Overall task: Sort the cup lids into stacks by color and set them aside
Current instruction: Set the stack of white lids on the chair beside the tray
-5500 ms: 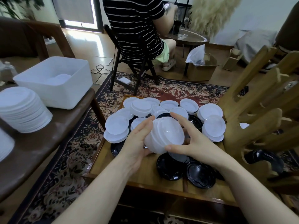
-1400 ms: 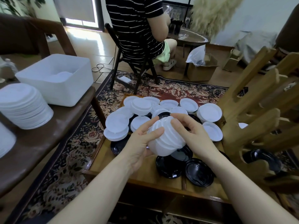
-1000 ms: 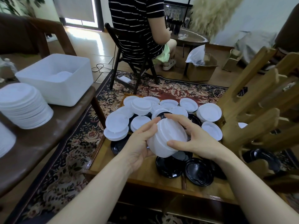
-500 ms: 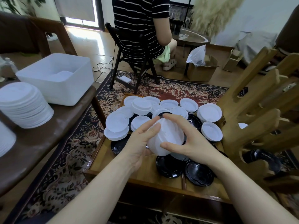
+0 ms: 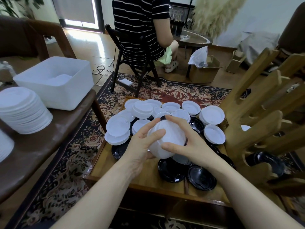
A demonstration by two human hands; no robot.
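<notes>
2 hands (image 5: 142, 146) round 1 white stack (image 5: 166, 139)

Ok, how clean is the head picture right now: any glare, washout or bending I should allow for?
Head view: daylight from the doorway glares off the floor; the white lid stack held between left hand and right hand is washed out, its ridges barely readable; the wide lens bows the wooden rack and frame edges; the black lids show small highlights.

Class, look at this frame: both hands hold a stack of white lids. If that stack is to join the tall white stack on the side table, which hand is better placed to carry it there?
Probably the left hand: it cradles the held stack from beneath and lies nearer the tall stack.
</notes>
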